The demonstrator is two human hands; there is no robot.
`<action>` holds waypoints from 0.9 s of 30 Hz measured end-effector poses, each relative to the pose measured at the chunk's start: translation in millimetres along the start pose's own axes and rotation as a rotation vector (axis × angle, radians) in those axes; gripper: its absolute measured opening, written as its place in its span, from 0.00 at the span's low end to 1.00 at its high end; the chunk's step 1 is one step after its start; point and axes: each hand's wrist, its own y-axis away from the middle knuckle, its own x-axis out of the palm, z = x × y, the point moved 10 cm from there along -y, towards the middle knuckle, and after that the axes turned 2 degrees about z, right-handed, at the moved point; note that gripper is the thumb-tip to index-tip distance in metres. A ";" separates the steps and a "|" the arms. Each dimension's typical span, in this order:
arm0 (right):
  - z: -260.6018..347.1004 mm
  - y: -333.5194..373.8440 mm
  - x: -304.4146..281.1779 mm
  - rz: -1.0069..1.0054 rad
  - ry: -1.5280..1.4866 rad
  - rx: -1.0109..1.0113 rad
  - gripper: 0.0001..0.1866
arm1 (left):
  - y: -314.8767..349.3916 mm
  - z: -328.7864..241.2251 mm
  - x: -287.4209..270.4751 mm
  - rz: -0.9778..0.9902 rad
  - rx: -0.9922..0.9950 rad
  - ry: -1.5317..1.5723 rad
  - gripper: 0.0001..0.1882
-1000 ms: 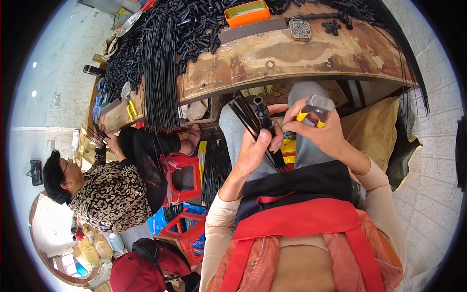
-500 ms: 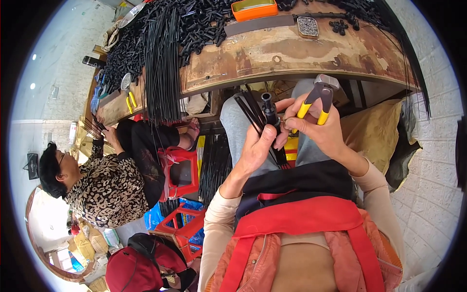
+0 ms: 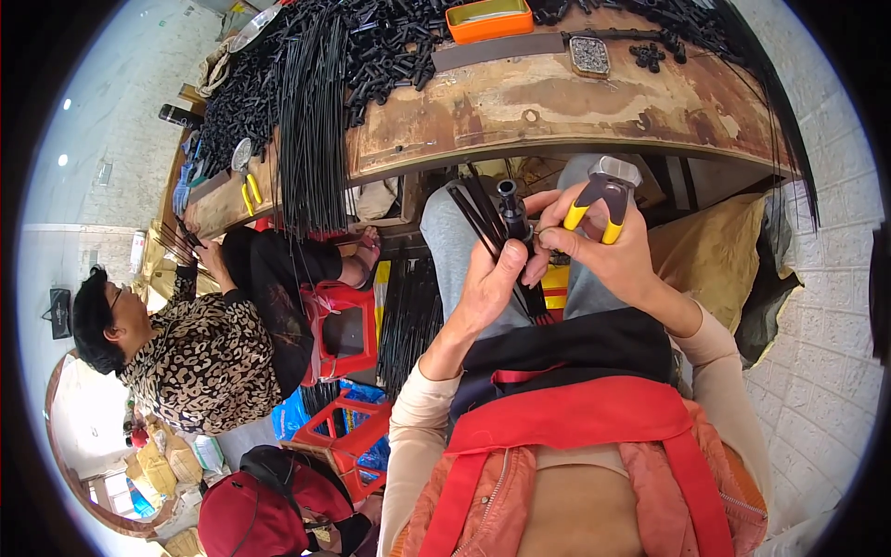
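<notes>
Over my lap, my left hand [image 3: 492,283] is closed around a black tubular plastic fitting [image 3: 512,209], its open end pointing up. Several thin black rods [image 3: 478,218] are gathered in the same grip, fanning up and to the left. End-cutting pliers [image 3: 603,195] with yellow handles sit in my right hand [image 3: 608,246], their metal head upward. The right thumb and fingertips come together beside the fitting, close to the left fingers. Whatever small thing may be between those fingertips is too small to make out.
Ahead stands a worn wooden workbench [image 3: 501,116] with a heap of black fittings [image 3: 399,56], long black rods [image 3: 311,139], an orange tin [image 3: 487,20] and a box of small metal pieces [image 3: 589,58]. At left sits a co-worker [image 3: 204,362]; red stools [image 3: 348,436] stand beside me.
The pliers have turned a little in my right hand, and their head sits slightly lower. My left hand keeps its hold on the fitting and rods, nearly unmoved.
</notes>
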 end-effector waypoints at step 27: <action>32.3 24.0 -2.7 0.512 0.844 0.659 0.14 | -7.6 6.8 -0.9 0.072 -0.036 0.083 0.32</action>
